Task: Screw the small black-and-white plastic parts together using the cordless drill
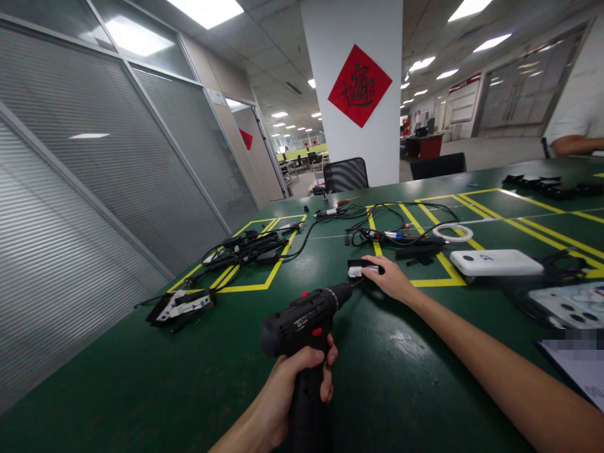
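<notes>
Left hand (284, 384) wrapped round drill (301, 324), right hand (389, 277) pinching half-hidden block (355, 272). Green table (401, 402), yellow lines (245, 289), pillar (365, 143) behind. Can't tell if bit (357, 284) touches.

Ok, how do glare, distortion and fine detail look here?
Head view: ceiling lights blown white; pale glare on the green table, nearer than the right hand; edges look stretched; lettering on the drill unreadable; a pixelated block at right.

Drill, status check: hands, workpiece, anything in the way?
Left hand gripping drill; right hand holding small black-and-white piece. Bit close to piece, contact unclear. Black cable tangle off to the left, apart from drill.
</notes>
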`<control>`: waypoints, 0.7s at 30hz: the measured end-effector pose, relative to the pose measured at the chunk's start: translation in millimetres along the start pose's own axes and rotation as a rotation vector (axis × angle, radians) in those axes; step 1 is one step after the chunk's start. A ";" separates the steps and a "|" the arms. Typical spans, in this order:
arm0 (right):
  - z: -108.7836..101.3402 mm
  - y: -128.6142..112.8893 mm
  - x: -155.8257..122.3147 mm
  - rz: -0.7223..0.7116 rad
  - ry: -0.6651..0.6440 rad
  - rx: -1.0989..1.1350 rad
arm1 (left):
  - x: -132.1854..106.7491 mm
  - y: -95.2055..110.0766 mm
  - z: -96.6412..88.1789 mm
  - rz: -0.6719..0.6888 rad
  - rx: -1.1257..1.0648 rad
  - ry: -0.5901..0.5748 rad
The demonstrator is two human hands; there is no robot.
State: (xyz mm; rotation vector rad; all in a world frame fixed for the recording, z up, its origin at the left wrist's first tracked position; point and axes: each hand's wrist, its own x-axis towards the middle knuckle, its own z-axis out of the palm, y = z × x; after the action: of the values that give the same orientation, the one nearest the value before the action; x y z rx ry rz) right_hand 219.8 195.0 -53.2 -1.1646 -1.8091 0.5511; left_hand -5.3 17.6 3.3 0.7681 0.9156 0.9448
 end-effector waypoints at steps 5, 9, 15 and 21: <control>0.5 1.0 0.4 0.005 -0.007 -0.006 | 1.9 -1.3 -2.5 -0.003 -0.015 -0.004; 0.8 2.2 0.6 0.001 -0.015 0.005 | 1.9 -0.4 -0.5 0.005 -0.016 -0.017; 1.3 2.1 0.7 0.009 -0.006 0.023 | 3.2 -0.2 -1.8 -0.004 -0.007 -0.014; 0.6 0.4 -0.6 0.010 -0.009 0.031 | 2.4 -2.6 -1.7 0.002 -0.013 0.000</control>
State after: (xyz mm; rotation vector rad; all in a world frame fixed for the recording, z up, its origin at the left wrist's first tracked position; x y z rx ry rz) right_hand 219.6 194.8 -54.0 -1.1524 -1.7969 0.5892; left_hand -5.3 19.1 -0.3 0.7578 0.9085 0.9516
